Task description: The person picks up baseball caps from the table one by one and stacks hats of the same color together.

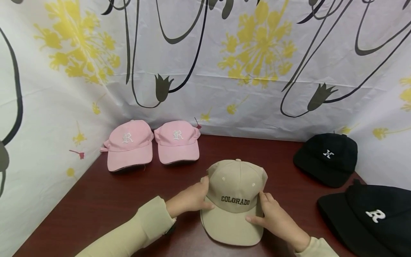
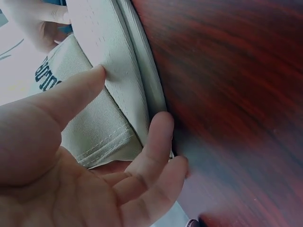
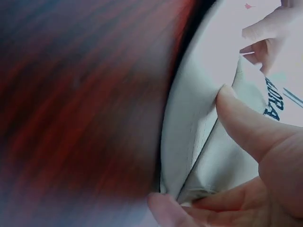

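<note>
A beige baseball cap [image 1: 236, 184] with COLORADO in dark letters sits on the dark red table in front of me, brim toward me. My left hand [image 1: 192, 196] grips its left side, thumb on top of the brim and fingers round the side. On the other side my right hand [image 1: 277, 219] holds it the same way, thumb on the brim [image 3: 196, 101]. In the left wrist view, the beige brim [image 2: 120, 61] shows two layered edges, one under the other, between the thumb and fingers of the left hand [image 2: 90, 156].
Two pink caps [image 1: 130, 144] [image 1: 177, 141] stand side by side at the back left. A black cap [image 1: 330, 157] lies at the back right, and a larger black cap [image 1: 379, 217] nearer me. Patterned white cloth [image 1: 205, 64] hangs behind the table [image 1: 106, 200] and along both sides.
</note>
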Available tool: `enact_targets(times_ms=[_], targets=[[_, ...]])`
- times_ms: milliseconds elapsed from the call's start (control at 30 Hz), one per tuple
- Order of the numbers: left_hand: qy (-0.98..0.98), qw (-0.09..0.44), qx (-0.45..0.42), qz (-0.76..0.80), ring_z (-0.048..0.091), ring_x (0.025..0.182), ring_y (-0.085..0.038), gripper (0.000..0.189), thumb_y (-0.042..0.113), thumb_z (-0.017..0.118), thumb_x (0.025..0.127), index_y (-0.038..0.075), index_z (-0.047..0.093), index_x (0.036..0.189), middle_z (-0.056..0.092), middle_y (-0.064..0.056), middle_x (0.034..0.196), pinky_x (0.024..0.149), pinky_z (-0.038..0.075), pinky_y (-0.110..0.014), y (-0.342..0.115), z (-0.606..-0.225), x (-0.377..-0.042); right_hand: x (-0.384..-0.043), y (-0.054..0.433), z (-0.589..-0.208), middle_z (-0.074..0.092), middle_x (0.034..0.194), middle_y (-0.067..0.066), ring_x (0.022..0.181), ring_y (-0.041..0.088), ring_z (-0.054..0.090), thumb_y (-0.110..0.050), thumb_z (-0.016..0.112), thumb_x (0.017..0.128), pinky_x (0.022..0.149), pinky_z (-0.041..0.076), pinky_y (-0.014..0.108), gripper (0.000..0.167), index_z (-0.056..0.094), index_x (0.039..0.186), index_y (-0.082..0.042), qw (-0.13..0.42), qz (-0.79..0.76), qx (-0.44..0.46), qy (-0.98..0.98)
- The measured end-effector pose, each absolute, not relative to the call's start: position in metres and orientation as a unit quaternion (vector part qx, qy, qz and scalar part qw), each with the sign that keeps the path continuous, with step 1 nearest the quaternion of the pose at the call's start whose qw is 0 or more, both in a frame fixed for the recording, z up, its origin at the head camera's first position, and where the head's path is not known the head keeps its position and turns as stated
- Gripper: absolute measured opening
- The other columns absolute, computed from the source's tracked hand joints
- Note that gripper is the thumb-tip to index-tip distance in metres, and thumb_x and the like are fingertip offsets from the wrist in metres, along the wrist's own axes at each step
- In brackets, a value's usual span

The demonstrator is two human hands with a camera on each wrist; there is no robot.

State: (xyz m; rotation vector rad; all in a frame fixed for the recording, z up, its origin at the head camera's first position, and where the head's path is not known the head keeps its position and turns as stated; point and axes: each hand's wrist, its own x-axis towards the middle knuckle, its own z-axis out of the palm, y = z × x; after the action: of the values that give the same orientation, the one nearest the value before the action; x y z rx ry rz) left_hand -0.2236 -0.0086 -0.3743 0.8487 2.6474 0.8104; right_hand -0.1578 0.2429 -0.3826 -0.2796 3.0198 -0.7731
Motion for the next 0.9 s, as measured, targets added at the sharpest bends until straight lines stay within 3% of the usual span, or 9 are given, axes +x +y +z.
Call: enact_targets(times_ms=[267,567,733,900], targets=[[0.910,0.123,0.276,0.285,0.054,0.105,-0.026,0.091,0.025,0.076,0.074,-0.011,0.021,0.136,0.050,-0.026,0.122,0.088,0.043,-0.038,-0.011,-0.375,-0.222,-0.158,0.247,-0.384,0.043,0.120,0.027,0.111,0.035,0.047,-0.041,0.077,0.070,0.088,0.041,0.045,0.101,0.026,0.134,0.018,0.011,-0.266,-0.102,0.959],[0.904,0.120,0.278,0.300,0.055,0.103,-0.028,0.075,0.026,0.075,0.075,-0.007,0.034,0.128,0.052,-0.021,0.120,0.083,0.045,-0.038,-0.016,-0.374,-0.224,-0.159,0.254,-0.378,0.045,0.119,0.027,0.102,0.031,0.053,-0.039,0.078,0.069,0.081,0.045,0.041,0.099,0.029,0.132,0.019,0.023,-0.305,-0.105,0.946],[0.908,0.111,0.273,0.297,0.055,0.097,-0.028,0.063,0.026,0.076,0.074,-0.003,0.039,0.116,0.053,-0.020,0.114,0.077,0.046,-0.039,-0.019,-0.373,-0.226,-0.161,0.257,-0.374,0.045,0.123,0.032,0.110,0.038,0.049,-0.042,0.076,0.070,0.087,0.041,0.048,0.095,0.033,0.131,0.018,0.004,-0.284,-0.105,0.953],[0.908,0.108,0.263,0.307,0.054,0.091,-0.026,0.062,0.027,0.076,0.073,-0.002,0.039,0.114,0.053,-0.016,0.104,0.074,0.045,-0.039,-0.025,-0.372,-0.230,-0.163,0.260,-0.365,0.041,0.124,0.038,0.116,0.046,0.042,-0.043,0.073,0.074,0.089,0.037,0.054,0.093,0.033,0.129,0.021,0.000,-0.262,-0.090,0.961]])
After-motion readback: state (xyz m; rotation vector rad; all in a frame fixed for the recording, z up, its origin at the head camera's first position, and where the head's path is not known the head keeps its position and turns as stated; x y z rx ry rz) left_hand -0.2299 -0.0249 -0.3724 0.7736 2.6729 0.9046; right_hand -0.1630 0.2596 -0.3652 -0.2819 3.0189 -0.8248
